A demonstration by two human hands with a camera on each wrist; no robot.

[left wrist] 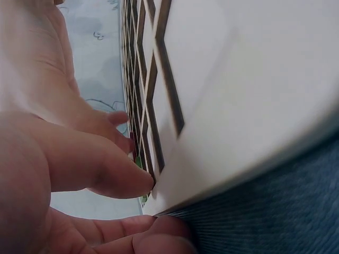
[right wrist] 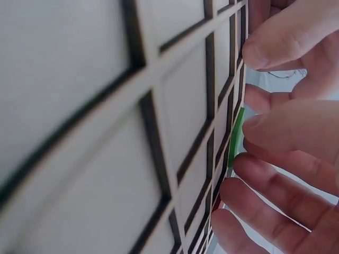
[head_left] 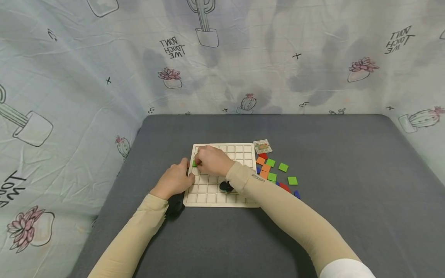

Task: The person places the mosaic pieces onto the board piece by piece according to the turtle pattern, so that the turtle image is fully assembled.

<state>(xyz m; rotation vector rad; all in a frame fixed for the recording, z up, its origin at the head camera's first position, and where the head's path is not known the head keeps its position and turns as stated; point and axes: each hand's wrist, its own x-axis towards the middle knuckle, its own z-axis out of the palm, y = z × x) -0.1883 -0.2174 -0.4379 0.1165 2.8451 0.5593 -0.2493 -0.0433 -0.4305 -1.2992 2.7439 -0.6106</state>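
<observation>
A pale gridded board point(head_left: 208, 199) lies on the grey table. My left hand point(head_left: 174, 180) is at its left edge; in the left wrist view the thumb point(left wrist: 124, 169) lies against the top rim and the fingers bend at the side, gripping the edge. My right hand point(head_left: 213, 160) reaches across the board to its left columns. Its fingertips touch down beside a green square tile point(right wrist: 236, 138), seen edge-on along the board's surface. A sliver of red point(right wrist: 216, 201) shows among the right fingertips; its shape is hidden.
Right of the board lie loose green tiles point(head_left: 283, 167), orange tiles point(head_left: 264, 174), red pieces point(head_left: 284, 187) and blue pieces point(head_left: 297, 194). A small pattern card point(head_left: 263, 146) lies by the far right corner. A printed cloth point(head_left: 264, 58) hangs behind the table.
</observation>
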